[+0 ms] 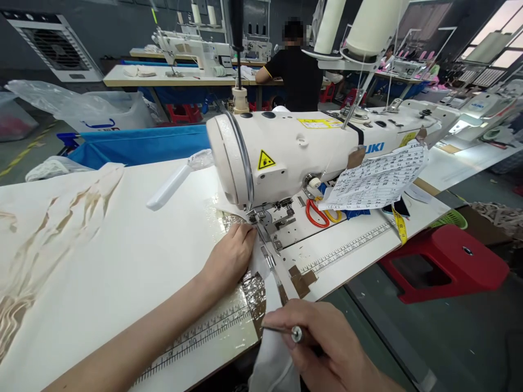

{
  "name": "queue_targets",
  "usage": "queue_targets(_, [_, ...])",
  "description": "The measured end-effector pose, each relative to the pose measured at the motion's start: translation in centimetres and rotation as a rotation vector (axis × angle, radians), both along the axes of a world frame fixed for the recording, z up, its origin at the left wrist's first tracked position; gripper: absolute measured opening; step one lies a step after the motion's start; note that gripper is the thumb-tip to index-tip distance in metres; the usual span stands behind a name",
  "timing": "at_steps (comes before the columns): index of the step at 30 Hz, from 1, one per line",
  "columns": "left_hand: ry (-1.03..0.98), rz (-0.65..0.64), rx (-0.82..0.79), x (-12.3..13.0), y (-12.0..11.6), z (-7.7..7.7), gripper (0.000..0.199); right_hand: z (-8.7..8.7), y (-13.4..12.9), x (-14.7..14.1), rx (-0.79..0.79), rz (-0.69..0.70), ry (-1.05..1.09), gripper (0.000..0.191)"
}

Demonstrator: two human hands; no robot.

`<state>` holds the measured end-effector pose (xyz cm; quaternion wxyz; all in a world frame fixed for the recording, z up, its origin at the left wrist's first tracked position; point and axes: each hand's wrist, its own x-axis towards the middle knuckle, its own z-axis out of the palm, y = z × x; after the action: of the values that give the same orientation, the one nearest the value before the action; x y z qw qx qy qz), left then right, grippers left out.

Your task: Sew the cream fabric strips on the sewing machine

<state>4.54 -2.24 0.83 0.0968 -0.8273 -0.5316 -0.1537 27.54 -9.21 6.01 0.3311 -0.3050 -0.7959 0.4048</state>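
At the needle area of the white sewing machine (278, 155), my left hand (235, 253) is closed, its fingers bunched on the edge of a white fabric strip (275, 356). The strip runs toward me over the table edge, alongside a metal folder guide (269, 258). Lower down, my right hand (327, 343) is closed around an awl (296, 333), a thin metal shaft with a round collar, its point toward the left. The fingers of that hand also touch the strip; how firmly they grip it is hidden.
Red-handled scissors (316, 213) lie by the machine bed under a handwritten sheet (378, 177). Cream fabric pieces (61, 228) spread across the left of the table (134, 218). A red stool (449, 264) stands at right. Another person (300, 71) sits farther back.
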Motion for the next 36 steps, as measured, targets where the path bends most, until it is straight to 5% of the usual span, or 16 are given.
queue_targets(6, [0.079,0.004,0.016,-1.0,1.6,0.3,0.027,1.6,0.2,-1.2,0.008,0.107,0.036,0.033])
queue_targets(10, [-0.222,-0.065,0.089,-2.3,2.1,-0.4,0.021,0.1,0.7,-1.2,0.033,0.056,-0.052,0.026])
queue_targets(15, [-0.459,-0.114,-0.009,-3.4,2.4,-0.3,0.02,-2.7,2.8,-2.1,0.033,-0.21,-0.279,0.028])
queue_targets(19, [-0.481,-0.11,-0.08,-3.7,2.4,0.3,0.021,-4.1,4.6,-3.7,0.209,-0.355,-0.397,0.028])
queue_targets(23, [-0.472,-0.146,-0.047,-4.0,2.5,-0.1,0.017,-4.6,5.6,-4.9,0.297,-0.329,-0.474,0.024])
queue_targets(36, [-0.387,-0.038,-0.087,-4.3,2.4,-0.6,0.016,-4.8,5.9,-5.4,0.305,-0.296,-0.477,0.025])
